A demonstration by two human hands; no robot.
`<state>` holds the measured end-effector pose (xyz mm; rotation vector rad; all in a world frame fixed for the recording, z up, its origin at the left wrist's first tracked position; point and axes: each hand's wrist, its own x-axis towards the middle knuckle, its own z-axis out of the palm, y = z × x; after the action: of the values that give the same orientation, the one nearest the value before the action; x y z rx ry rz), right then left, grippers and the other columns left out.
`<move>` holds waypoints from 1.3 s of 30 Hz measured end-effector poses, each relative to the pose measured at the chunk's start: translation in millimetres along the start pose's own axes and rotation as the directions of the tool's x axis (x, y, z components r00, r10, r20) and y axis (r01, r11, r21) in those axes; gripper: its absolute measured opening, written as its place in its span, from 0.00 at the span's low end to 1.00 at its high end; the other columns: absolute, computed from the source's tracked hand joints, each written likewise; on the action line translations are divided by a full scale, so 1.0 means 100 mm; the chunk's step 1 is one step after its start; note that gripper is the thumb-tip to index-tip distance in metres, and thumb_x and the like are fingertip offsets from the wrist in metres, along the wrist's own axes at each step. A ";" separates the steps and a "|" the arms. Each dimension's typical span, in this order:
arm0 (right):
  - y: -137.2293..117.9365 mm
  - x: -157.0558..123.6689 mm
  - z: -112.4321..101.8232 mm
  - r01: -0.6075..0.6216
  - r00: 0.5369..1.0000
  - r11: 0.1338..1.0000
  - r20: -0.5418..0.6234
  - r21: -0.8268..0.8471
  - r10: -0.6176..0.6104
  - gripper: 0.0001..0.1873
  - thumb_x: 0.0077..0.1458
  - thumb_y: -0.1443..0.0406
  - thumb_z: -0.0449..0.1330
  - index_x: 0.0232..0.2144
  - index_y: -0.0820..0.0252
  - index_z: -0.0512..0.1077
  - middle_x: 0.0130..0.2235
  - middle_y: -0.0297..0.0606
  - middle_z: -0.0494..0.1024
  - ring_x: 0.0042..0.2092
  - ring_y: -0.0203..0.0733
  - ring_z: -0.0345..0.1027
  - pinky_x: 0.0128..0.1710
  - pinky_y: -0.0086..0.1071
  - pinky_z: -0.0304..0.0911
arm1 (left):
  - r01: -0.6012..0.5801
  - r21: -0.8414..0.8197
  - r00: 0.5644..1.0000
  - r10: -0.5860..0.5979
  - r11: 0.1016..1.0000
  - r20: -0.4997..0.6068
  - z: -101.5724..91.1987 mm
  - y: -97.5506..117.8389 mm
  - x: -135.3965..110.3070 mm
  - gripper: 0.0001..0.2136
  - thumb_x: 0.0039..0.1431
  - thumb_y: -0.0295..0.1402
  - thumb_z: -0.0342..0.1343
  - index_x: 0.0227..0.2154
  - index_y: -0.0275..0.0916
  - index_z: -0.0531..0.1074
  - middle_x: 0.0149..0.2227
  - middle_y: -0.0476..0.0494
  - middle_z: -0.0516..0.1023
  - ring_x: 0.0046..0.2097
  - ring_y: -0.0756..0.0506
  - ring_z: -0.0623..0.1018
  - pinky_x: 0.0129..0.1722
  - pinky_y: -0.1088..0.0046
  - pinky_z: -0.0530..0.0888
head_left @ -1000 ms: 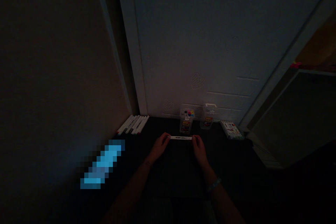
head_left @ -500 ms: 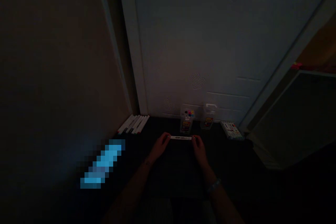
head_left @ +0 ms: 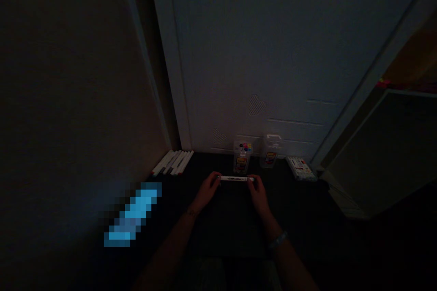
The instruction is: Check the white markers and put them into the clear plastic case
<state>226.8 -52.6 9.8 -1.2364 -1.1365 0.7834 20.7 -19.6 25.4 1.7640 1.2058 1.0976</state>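
Observation:
The scene is very dark. A white marker pen (head_left: pixel 234 178) lies level between my two hands above a dark floor. My left hand (head_left: pixel 207 191) pinches its left end, fingers closed on it. My right hand (head_left: pixel 258 193) pinches its right end in the same way. A pale band shows on my right wrist. Just beyond the pen stand two clear plastic pots: the left pot (head_left: pixel 242 157) has coloured caps at its top, and the right pot (head_left: pixel 271 151) stands beside it.
A row of white markers (head_left: pixel 173 162) lies by the wall at the left. Another flat set of markers (head_left: pixel 301 168) lies at the right. A white door fills the back. A blurred blue patch (head_left: pixel 132 213) sits low left. A dark panel leans at the right.
The hands and the pen stay almost still; my right hand has crept slightly left along the pen. The view shifts a little.

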 end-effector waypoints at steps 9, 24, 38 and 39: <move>0.00 -0.02 0.01 0.070 0.996 0.991 0.059 -0.113 -0.063 0.17 0.50 0.53 0.54 0.38 0.56 0.69 0.34 0.36 0.73 0.33 0.40 0.65 0.32 0.31 0.61 | -0.009 0.031 1.000 0.010 0.999 -0.026 -0.01 -0.01 0.00 0.16 0.55 0.44 0.48 0.40 0.40 0.68 0.28 0.51 0.70 0.29 0.50 0.69 0.28 0.77 0.66; 0.00 -0.04 0.02 0.139 0.987 0.977 0.103 -0.160 -0.124 0.14 0.52 0.55 0.54 0.38 0.56 0.70 0.38 0.37 0.73 0.40 0.42 0.66 0.41 0.33 0.59 | -0.040 0.034 0.999 0.040 0.999 -0.004 0.00 -0.02 0.00 0.15 0.55 0.45 0.47 0.35 0.40 0.69 0.30 0.50 0.71 0.32 0.49 0.70 0.32 0.76 0.66; -0.03 -0.05 0.01 0.129 0.982 0.977 0.156 -0.168 -0.103 0.16 0.57 0.56 0.46 0.41 0.56 0.68 0.40 0.36 0.73 0.41 0.40 0.66 0.42 0.31 0.59 | -0.011 0.108 1.000 0.012 0.994 -0.006 0.01 -0.01 0.01 0.16 0.56 0.46 0.45 0.34 0.39 0.70 0.30 0.51 0.72 0.31 0.49 0.70 0.32 0.77 0.66; -0.04 -0.05 0.01 0.126 0.982 0.978 0.160 -0.166 -0.100 0.16 0.57 0.56 0.46 0.41 0.56 0.67 0.40 0.36 0.73 0.42 0.40 0.66 0.42 0.32 0.59 | -0.016 0.106 1.000 0.017 0.994 -0.009 0.00 -0.01 0.01 0.16 0.56 0.46 0.45 0.34 0.39 0.71 0.31 0.50 0.73 0.32 0.49 0.70 0.33 0.76 0.66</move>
<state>224.3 -57.8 12.1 -1.2608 -1.4122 0.7116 21.1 -18.5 24.8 1.8536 1.2785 1.0707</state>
